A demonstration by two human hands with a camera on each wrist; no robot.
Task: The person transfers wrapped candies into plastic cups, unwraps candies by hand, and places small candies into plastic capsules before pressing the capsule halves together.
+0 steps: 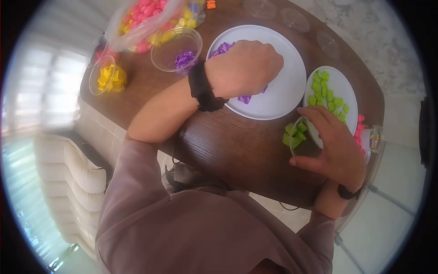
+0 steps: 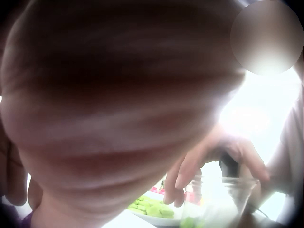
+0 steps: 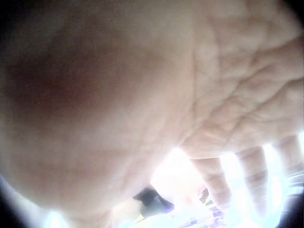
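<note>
Grasping a clear round plastic cup [image 1: 291, 140] of bright-green chunky blocks [image 1: 295, 136], R hand [image 1: 336, 148] curves round its rim. Just past grip: smaller white plate [image 1: 343, 85] w/ more green pcs [image 1: 318, 98]. Left of grip: L hand [image 1: 246, 66] (fingers hidden, can't tell its hold) over larger round white plate [image 1: 292, 68] w/ purple packets [image 1: 244, 99].

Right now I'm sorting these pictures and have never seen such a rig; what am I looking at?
No machine, just a person working bare-handed. The wide picture looks down from a head camera; the close ones come from a camera on each wrist, so skin fills most of them. The table bears a large plate with purple packets, a small plate with green pieces, and more. The left hand is over the large plate; its fingertips are hidden from above. The right hand has fingers and thumb curved round a cup containing green pieces.
</note>
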